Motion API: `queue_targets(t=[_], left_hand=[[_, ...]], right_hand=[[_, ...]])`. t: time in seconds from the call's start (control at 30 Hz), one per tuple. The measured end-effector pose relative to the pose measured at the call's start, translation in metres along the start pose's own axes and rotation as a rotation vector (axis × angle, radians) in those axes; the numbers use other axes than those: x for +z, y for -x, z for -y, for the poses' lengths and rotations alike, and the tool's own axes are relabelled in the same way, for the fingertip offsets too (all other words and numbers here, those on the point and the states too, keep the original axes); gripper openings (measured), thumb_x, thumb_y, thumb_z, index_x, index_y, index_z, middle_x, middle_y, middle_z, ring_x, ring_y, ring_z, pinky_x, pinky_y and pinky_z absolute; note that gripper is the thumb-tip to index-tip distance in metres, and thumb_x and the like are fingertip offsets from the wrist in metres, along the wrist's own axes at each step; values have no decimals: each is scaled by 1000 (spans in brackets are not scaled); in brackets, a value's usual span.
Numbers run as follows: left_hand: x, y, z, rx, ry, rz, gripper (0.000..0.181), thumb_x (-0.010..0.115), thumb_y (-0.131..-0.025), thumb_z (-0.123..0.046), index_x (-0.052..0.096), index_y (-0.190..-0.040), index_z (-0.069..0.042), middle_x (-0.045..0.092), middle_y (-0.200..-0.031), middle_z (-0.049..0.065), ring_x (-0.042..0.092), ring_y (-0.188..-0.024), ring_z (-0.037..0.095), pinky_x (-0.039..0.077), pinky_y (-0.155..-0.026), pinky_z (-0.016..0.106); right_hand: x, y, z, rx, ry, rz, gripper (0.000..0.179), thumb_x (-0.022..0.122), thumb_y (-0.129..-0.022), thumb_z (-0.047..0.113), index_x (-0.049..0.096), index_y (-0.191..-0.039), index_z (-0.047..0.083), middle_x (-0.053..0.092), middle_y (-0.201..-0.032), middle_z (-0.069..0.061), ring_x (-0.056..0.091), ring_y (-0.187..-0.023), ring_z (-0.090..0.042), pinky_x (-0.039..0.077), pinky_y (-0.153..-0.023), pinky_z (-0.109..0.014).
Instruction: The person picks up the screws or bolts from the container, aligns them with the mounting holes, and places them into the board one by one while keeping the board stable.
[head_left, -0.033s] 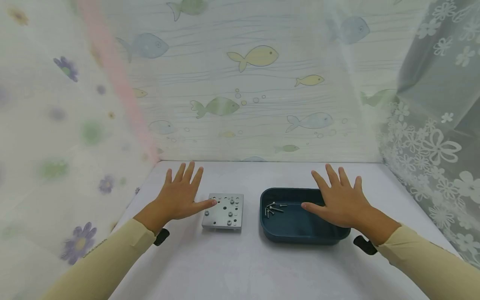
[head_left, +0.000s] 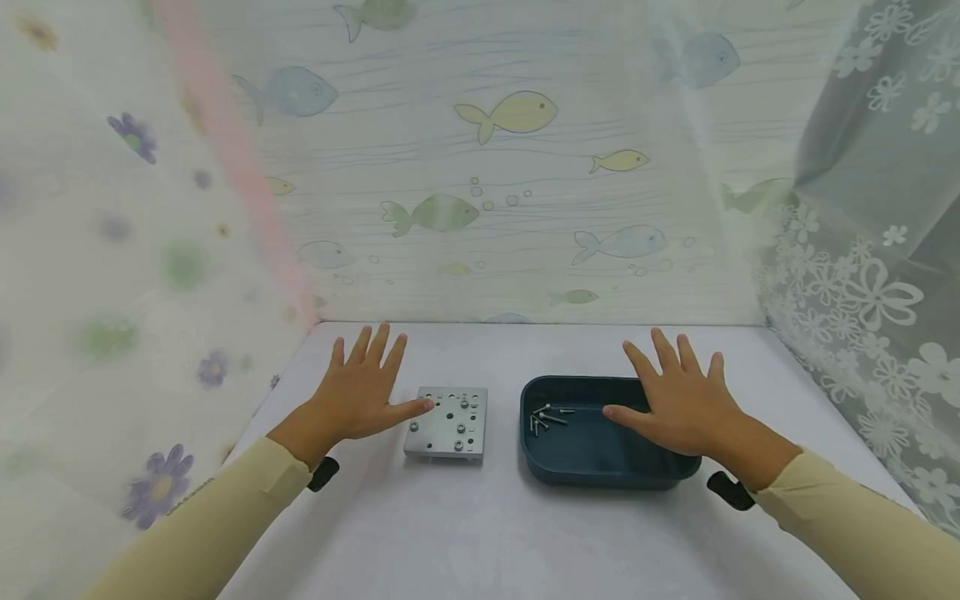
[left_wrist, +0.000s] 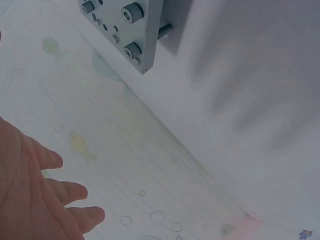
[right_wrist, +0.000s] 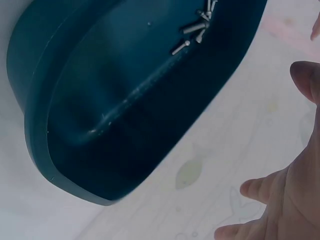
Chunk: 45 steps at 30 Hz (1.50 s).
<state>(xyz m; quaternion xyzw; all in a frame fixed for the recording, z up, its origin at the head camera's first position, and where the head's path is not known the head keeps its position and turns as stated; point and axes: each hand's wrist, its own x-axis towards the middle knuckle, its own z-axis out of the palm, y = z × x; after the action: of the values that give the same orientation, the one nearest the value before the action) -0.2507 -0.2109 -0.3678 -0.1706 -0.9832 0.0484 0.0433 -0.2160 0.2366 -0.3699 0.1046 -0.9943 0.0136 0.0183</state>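
My left hand (head_left: 356, 404) is held with fingers straight and spread, nothing in its grasp. Its thumb tip overlaps the left edge of a square metal plate (head_left: 438, 435) in the head view. Several socket head screws (left_wrist: 132, 13) sit in holes of the plate, and one shank shows below it in the left wrist view. My right hand (head_left: 686, 408), likewise spread and holding nothing, hovers over the right side of a dark blue tray (head_left: 600, 478). Several loose screws (head_left: 553, 419) lie at the tray's left end, also visible in the right wrist view.
Plate and tray stand side by side on a white tabletop (head_left: 480, 533), with a gap between them. A fish-print curtain (head_left: 510, 183) hangs along the back edge. Flowered sheets hang at the left (head_left: 150, 292) and right (head_left: 870, 333).
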Motion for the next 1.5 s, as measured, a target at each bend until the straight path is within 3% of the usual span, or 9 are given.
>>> queue_targets(t=[0.4, 0.67, 0.9, 1.13, 1.23, 1.5], left_hand=[[4, -2, 0, 18, 1, -3, 121, 32, -83, -96, 20, -165, -8, 14, -172, 22, 15, -158, 46, 9, -121, 75], [16, -6, 2, 57, 55, -15, 119, 36, -85, -93, 21, -165, -6, 20, -171, 19, 20, -158, 42, 13, -125, 67], [33, -7, 6, 73, 215, 2, 120, 51, -83, -88, 18, -166, -7, 22, -172, 12, 23, -159, 34, 13, -127, 62], [50, -11, 6, 83, 434, 24, 125, 57, -77, -91, 16, -167, -14, 25, -171, 4, 31, -156, 31, 28, -125, 55], [56, -12, 4, 62, 486, 46, 125, 61, -76, -89, 14, -168, -20, 22, -172, 0, 28, -157, 29, 28, -125, 55], [71, -12, 0, 32, 689, 56, 128, 88, -67, -67, 16, -166, -32, 25, -171, -6, 26, -158, 25, 28, -124, 58]], right_hand=[[4, -3, 1, -12, 8, 4, 115, 30, -81, 97, 24, -166, 19, 10, -170, -28, 11, -152, -61, 2, -107, -88], [2, -6, 5, -29, 8, -4, 104, 43, -87, 88, 30, -164, 17, 17, -169, -28, 16, -151, -60, 6, -108, -88], [4, -9, 10, -70, -11, -13, 98, 45, -89, 86, 41, -158, 17, 34, -163, -25, 32, -147, -53, 13, -110, -85], [9, -15, 14, -124, 16, -51, 81, 56, -92, 72, 52, -150, 15, 48, -153, -21, 44, -138, -50, 28, -111, -77], [10, -17, 16, -150, 3, -66, 75, 59, -93, 67, 57, -145, 14, 52, -148, -20, 46, -135, -49, 33, -110, -72], [15, -27, 18, -186, 1, -83, 58, 68, -91, 60, 70, -127, 15, 63, -127, -13, 55, -120, -39, 51, -95, -60]])
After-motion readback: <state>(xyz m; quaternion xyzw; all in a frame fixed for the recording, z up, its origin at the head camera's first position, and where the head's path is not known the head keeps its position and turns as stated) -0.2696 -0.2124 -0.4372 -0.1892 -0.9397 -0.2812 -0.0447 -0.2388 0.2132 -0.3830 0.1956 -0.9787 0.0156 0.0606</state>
